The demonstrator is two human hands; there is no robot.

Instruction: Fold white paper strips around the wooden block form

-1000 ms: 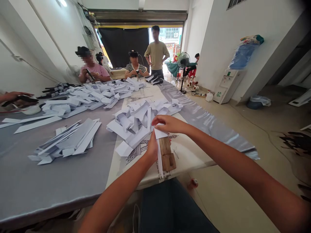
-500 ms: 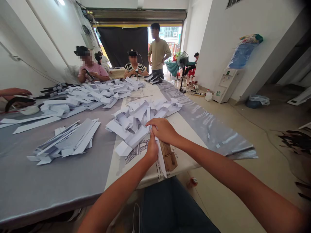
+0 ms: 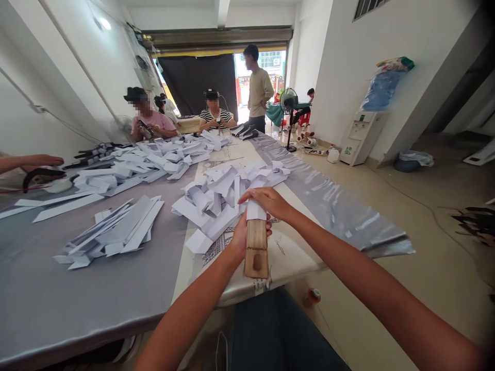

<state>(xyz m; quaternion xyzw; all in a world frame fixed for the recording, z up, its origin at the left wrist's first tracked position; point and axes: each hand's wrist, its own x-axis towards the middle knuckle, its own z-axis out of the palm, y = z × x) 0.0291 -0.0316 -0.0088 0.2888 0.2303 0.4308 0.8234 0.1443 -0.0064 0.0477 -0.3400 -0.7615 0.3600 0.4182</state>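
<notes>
My left hand [image 3: 240, 237] is wrapped round a wooden block [image 3: 257, 242] from its left side and underneath, with fingertips showing at the right edge. The block has a dark oval hollow near its close end. A white paper strip [image 3: 256, 210] is folded round the far part of the block like a sleeve. My right hand [image 3: 271, 202] bends over the far end of that paper and presses on it; part of its grip is hidden. Just beyond my hands lies a heap of folded white paper pieces [image 3: 212, 193].
Flat paper strips [image 3: 119, 229] lie in a stack on the grey tablecloth [image 3: 127, 288] at left. Beyond is a larger paper heap [image 3: 154, 159] with black items behind it. Co-workers sit across the table; one person stands. A floor fan [image 3: 288, 103] and water dispenser [image 3: 361, 136] stand right.
The paper strip that hung alongside the block is now wrapped round it. The block has turned its hollowed face up, and my right hand has shifted slightly right.
</notes>
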